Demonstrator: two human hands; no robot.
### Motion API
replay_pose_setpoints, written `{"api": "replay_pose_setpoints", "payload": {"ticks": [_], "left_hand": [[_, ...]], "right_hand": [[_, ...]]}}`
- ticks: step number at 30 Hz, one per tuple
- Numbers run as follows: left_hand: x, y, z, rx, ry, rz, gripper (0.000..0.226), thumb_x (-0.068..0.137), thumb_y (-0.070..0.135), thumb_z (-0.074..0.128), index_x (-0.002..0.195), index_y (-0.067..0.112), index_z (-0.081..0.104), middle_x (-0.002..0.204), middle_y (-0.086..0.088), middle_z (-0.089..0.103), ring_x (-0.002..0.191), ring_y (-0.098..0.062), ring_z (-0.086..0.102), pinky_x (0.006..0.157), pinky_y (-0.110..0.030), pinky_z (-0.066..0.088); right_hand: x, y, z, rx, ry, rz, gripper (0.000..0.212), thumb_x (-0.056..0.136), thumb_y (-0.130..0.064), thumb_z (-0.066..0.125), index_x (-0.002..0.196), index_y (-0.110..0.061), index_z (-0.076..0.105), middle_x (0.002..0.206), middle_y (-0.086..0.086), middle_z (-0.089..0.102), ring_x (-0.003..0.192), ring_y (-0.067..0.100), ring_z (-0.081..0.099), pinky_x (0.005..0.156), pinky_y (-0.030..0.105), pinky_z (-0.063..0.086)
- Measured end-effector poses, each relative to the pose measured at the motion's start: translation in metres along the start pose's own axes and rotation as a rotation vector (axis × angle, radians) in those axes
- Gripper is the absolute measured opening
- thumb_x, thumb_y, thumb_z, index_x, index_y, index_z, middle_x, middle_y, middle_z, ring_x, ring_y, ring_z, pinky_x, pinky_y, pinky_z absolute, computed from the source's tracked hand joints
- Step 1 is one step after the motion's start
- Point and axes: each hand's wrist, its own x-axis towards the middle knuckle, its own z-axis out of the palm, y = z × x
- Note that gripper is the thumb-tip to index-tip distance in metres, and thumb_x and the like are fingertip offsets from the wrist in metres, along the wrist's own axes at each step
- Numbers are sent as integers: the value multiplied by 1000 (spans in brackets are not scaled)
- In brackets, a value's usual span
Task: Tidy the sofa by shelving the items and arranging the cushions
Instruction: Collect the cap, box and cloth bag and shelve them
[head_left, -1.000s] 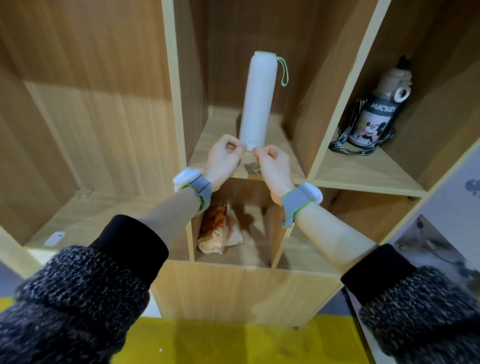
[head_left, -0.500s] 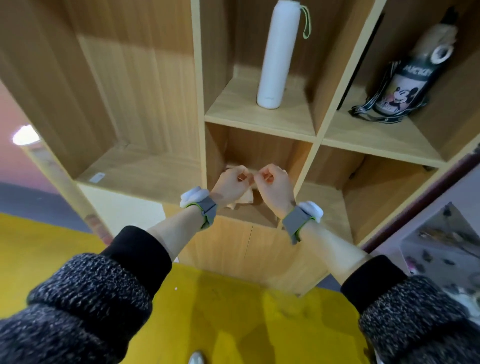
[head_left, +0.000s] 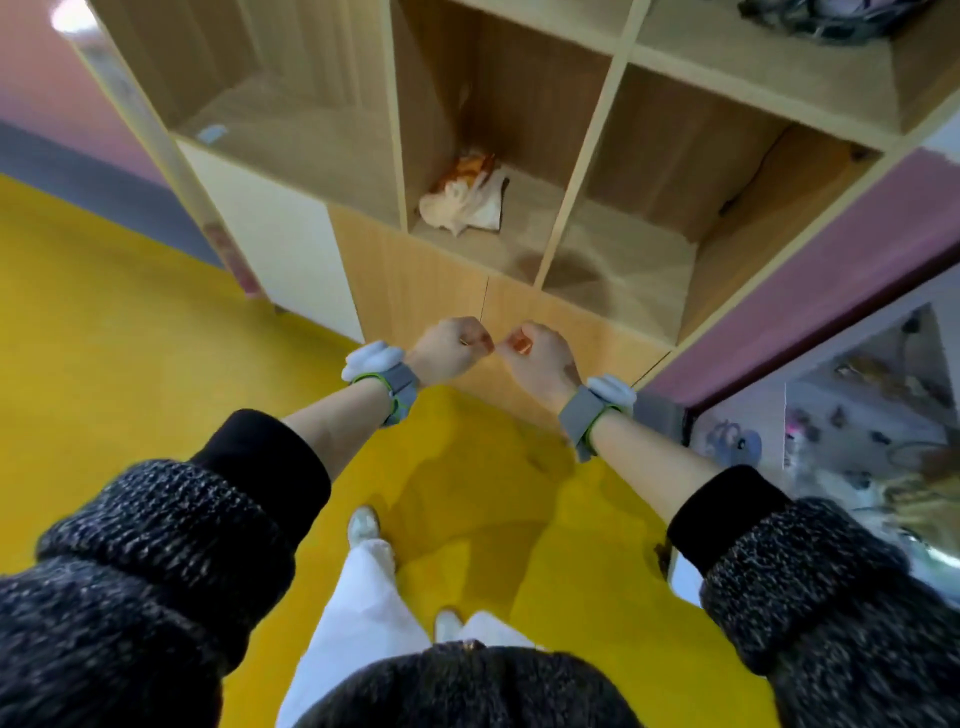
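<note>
Before the shelf (head_left: 597, 156), both fists have dropped below the cubbies: left hand (head_left: 449, 351) clenched, right hand (head_left: 540, 356) clenched, apparently empty. The crumpled bag (head_left: 465, 200) now shows unobstructed in its lower cubby.

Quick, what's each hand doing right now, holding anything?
Left hand: closed in a loose fist, nothing visibly held.
Right hand: closed in a fist too, nothing visibly held.
</note>
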Motion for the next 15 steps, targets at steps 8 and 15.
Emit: {"api": "replay_pose_setpoints", "payload": {"ticks": [8, 15], "left_hand": [[-96, -36, 51, 91, -121, -225, 24, 93, 22, 55, 109, 9, 66, 115, -10, 66, 107, -26, 60, 86, -32, 47], [-182, -76, 91, 113, -205, -299, 28, 95, 21, 53, 116, 7, 64, 124, -13, 63, 115, -30, 58, 95, -39, 47]], "right_hand": [[-75, 38, 49, -180, -324, -14, 21, 89, -35, 54, 94, -15, 60, 95, 4, 63, 94, 28, 60, 77, 38, 51], [-154, 59, 102, -251, -467, -33, 29, 91, -36, 52, 104, -12, 61, 109, 8, 62, 105, 28, 55, 89, 45, 48]]}}
